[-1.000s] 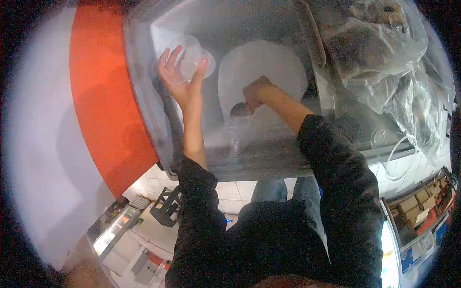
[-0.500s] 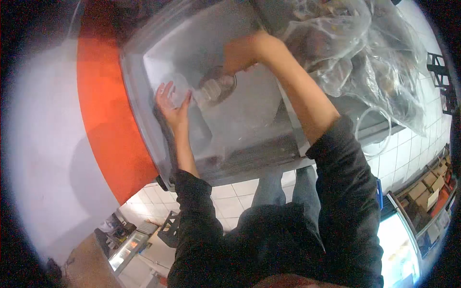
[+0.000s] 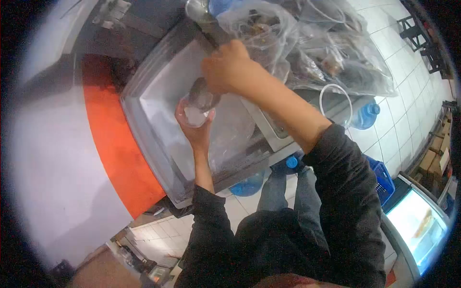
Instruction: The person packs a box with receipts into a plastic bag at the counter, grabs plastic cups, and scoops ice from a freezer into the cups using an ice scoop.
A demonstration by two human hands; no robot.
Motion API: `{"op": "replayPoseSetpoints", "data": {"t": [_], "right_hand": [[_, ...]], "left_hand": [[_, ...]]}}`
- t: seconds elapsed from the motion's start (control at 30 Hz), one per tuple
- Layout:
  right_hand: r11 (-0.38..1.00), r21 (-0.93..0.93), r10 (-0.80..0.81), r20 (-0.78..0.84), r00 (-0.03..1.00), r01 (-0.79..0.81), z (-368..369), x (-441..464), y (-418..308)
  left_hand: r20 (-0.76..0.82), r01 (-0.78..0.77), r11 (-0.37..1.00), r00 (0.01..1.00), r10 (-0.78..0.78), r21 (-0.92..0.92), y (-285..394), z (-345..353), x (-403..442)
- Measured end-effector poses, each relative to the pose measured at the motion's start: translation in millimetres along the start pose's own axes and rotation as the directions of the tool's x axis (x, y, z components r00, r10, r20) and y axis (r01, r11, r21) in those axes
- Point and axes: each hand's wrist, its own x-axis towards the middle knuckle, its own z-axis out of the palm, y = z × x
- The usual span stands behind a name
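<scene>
My left hand (image 3: 197, 134) is closed around a clear plastic cup (image 3: 195, 118) with whitish contents, over a grey chest bin (image 3: 163, 144). My right hand (image 3: 228, 69) is wrapped round the handle of a dark, rounded scoop (image 3: 200, 91). The scoop is tilted at the cup's mouth, just above my left fingers. My right fingers hide its handle, and blur keeps me from telling exactly what lies in the scoop.
Clear plastic bags (image 3: 326, 53) with unclear contents lie on the bin's right part. A white ring (image 3: 336, 103) hangs near them. Large blue water bottles (image 3: 366, 116) and a blue basket (image 3: 379, 180) stand on the tiled floor. An orange-banded panel (image 3: 120, 149) borders the left.
The scoop has come to the cup's mouth and tipped; clear blocky pieces showed in it before. My left hand has turned and closed round the cup. The view has shifted.
</scene>
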Motion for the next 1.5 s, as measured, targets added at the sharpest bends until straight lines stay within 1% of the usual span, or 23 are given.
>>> {"op": "replayPoseSetpoints", "data": {"t": [0.07,0.1,0.2,0.43,0.5,0.53,0.6,0.63,0.7,0.77,0.83,0.9,0.93,1.03,1.07,1.1,1.17,1.23,1.3,1.37,1.43,1.47,1.5], "right_hand": [[0.988,0.141,0.052,0.035,0.998,-0.056,4.7,-11.1,15.1],[0.989,0.139,0.048,0.018,0.999,-0.05,3.2,-19.8,20.3],[0.973,0.203,0.11,0.022,0.994,-0.112,-6.6,-47.0,34.6],[0.951,0.273,0.148,0.014,0.989,-0.147,-56.2,-96.1,51.5],[0.944,0.295,0.161,-0.027,0.987,-0.146,-72.2,-115.4,57.5],[0.913,0.368,0.184,0.014,0.983,-0.176,-82.7,-128.3,60.3],[0.891,0.398,0.236,0.008,0.972,-0.219,-99.9,-158.4,64.8],[0.887,0.395,0.256,0.009,0.967,-0.239,-99.6,-173.3,72.2],[0.857,0.41,0.341,0.001,0.94,-0.311,-94.8,-209.2,91.4],[0.861,0.41,0.36,-0.078,0.93,-0.3,-92.1,-263.3,99.7],[0.746,0.478,0.524,0.007,0.852,-0.463,-97.5,-323.6,87.2],[0.614,0.54,0.657,0.054,0.752,-0.575,-63.1,-384.7,99.2],[0.559,0.573,0.686,0.087,0.722,-0.6,-51.3,-414.3,98.2],[0.384,0.662,0.793,0.121,0.597,-0.644,-17.9,-513.0,80.6],[0.384,0.693,0.793,0.092,0.603,-0.61,25.8,-553.7,84.4],[0.306,0.684,0.813,0.174,0.556,-0.662,34.8,-579.8,81.7],[0.222,0.734,0.856,0.168,0.489,-0.642,52.3,-635.2,78.4],[0.142,0.755,0.88,0.2,0.43,-0.641,67.9,-693.8,84.4],[0.148,0.753,0.92,0.133,0.368,-0.641,78.4,-745.1,105.0],[0.047,0.734,0.933,0.21,0.293,-0.677,71.6,-797.6,106.6],[0.016,0.771,0.962,0.161,0.219,-0.636,81.9,-842.3,113.0],[-0.017,0.791,0.983,0.126,0.136,-0.612,82.0,-861.7,112.1],[-0.029,0.789,0.984,0.129,0.12,-0.614,80.9,-882.3,110.5]], "left_hand": [[0.1,-0.254,0.947,0.966,0.238,0.195,-0.2,-5.8,-3.6],[0.095,-0.268,0.943,0.963,0.253,0.199,9.2,-7.6,-5.4],[0.132,-0.173,0.983,0.978,0.164,0.061,39.4,-3.4,-18.8],[0.185,-0.184,0.982,0.964,0.19,-0.049,68.6,5.1,-34.4],[0.211,0.029,0.954,0.977,0.037,-0.3,82.9,14.9,-38.0],[0.224,0.029,0.95,0.974,0.044,-0.311,94.5,17.3,-40.0],[0.289,-0.302,0.953,0.913,0.288,0.007,116.6,24.4,-43.4],[0.301,-0.303,0.953,0.908,0.292,-0.01,117.7,30.0,-46.1],[0.297,-0.175,0.953,0.923,0.246,-0.248,116.6,40.2,-56.2],[0.339,-0.163,0.939,0.902,0.267,-0.303,133.7,50.7,-70.6],[0.387,-0.15,0.92,0.874,0.295,-0.362,157.1,58.1,-81.0],[0.444,-0.396,0.897,0.78,0.441,-0.194,184.6,68.1,-98.0],[0.477,-0.389,0.896,0.758,0.444,-0.216,197.5,76.8,-110.2],[0.612,-0.316,0.903,0.665,0.429,-0.291,219.4,104.5,-159.5],[0.641,-0.311,0.893,0.621,0.451,-0.326,215.0,114.4,-182.3],[0.685,-0.303,0.89,0.569,0.456,-0.341,227.6,124.7,-203.7],[0.737,-0.296,0.871,0.466,0.49,-0.392,249.0,155.7,-249.6],[0.794,-0.055,0.904,0.457,0.401,-0.425,262.3,195.4,-298.1],[0.814,-0.015,0.888,0.392,0.428,-0.459,277.3,249.3,-332.0],[0.827,0.006,0.874,0.327,0.458,-0.486,299.6,297.8,-376.9],[0.786,-0.403,0.762,0.145,0.6,-0.507,327.9,338.4,-409.4],[0.794,-0.328,0.777,0.114,0.597,-0.537,347.9,358.8,-430.2],[0.793,-0.318,0.775,0.102,0.601,-0.546,358.3,378.1,-450.8]]}}
